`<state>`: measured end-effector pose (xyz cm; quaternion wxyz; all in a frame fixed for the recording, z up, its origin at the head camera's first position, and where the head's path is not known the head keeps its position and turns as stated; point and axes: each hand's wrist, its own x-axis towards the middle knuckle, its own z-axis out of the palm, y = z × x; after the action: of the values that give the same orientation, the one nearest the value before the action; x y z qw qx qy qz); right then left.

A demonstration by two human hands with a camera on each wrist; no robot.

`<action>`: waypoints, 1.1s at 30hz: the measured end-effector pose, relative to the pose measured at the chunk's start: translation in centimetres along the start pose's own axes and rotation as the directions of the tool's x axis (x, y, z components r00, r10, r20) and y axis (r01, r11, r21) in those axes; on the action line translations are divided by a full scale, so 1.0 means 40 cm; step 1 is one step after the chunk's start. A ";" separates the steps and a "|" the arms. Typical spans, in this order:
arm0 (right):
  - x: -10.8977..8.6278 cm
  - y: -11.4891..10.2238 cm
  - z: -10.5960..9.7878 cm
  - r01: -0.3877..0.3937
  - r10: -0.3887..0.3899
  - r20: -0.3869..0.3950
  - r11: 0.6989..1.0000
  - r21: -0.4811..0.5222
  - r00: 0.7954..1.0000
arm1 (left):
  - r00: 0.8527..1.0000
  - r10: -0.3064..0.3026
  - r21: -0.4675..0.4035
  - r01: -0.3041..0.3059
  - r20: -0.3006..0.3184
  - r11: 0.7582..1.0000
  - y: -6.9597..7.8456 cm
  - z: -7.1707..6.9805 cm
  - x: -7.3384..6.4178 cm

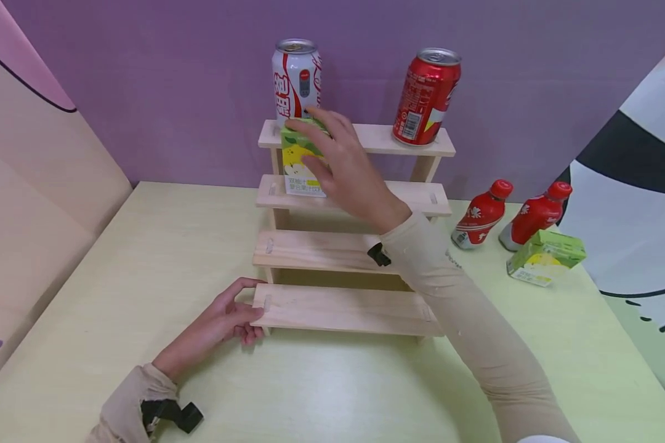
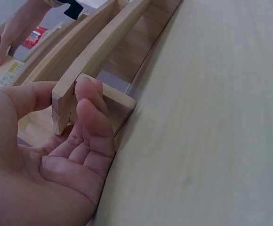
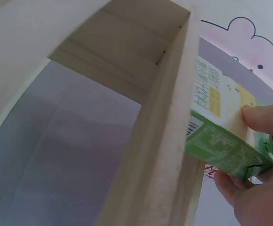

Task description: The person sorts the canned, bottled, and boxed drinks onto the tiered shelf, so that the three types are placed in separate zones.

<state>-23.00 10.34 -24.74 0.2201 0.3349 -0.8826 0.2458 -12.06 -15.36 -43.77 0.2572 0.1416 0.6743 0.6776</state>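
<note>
A green and yellow juice box (image 1: 302, 161) stands upright on the second shelf from the top of a stepped wooden rack (image 1: 338, 249). My right hand (image 1: 348, 161) holds its upper part; in the right wrist view the thumb (image 3: 263, 117) lies on the box's front and the other fingers are around the back, partly hidden. At the rack's lower left, my left hand (image 1: 221, 320) grips the end of the bottom shelf (image 1: 343, 307). The left wrist view shows the fingers (image 2: 96, 117) curled under the shelf end (image 2: 63, 101).
On the top shelf stand a white and red can (image 1: 297, 80) at left and a red can (image 1: 428, 95) at right. Two red bottles (image 1: 481, 215) and a second juice box (image 1: 545, 257) stand on the table (image 1: 199, 234) to the right. A purple backdrop (image 1: 199, 92) rises behind.
</note>
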 end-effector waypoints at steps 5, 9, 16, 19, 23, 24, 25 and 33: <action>-0.029 0.001 0.000 0.011 -0.008 0.027 0.993 -0.114 1.000 | 1.000 -0.003 0.000 0.003 0.001 1.000 0.000 0.001 0.000; -0.067 0.006 -0.015 0.035 -0.025 0.051 0.977 -0.208 0.998 | 1.000 -0.003 -0.003 0.003 -0.003 1.000 -0.003 0.004 0.002; -0.125 0.002 -0.049 0.018 -0.007 0.053 0.980 -0.196 0.999 | 1.000 0.005 -0.010 -0.005 0.005 1.000 -0.002 0.004 -0.001; -0.135 -0.002 -0.059 0.006 0.004 0.050 0.982 -0.188 0.999 | 1.000 0.010 -0.009 -0.010 0.005 1.000 -0.005 0.002 -0.003; -0.143 -0.008 -0.071 0.003 0.007 0.052 0.981 -0.192 0.999 | 1.000 0.020 -0.005 -0.020 0.010 1.000 -0.009 -0.001 -0.005; -0.146 -0.009 -0.074 0.006 0.004 0.051 0.982 -0.190 0.999 | 1.000 0.021 -0.004 -0.021 0.011 1.000 -0.009 0.000 -0.005; -0.150 -0.010 -0.076 0.010 -0.001 0.048 0.982 -0.189 0.999 | 1.000 0.020 -0.003 -0.020 0.010 1.000 -0.009 0.000 -0.005; -0.195 -0.015 -0.103 0.035 -0.034 0.007 0.979 -0.202 0.999 | 1.000 0.001 0.012 -0.001 0.002 1.000 0.003 0.003 -0.005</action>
<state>-16.35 16.09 -25.66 0.2556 0.3266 -0.8974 0.1507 -11.84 -15.38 -43.64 0.2565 0.1442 0.6778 0.6737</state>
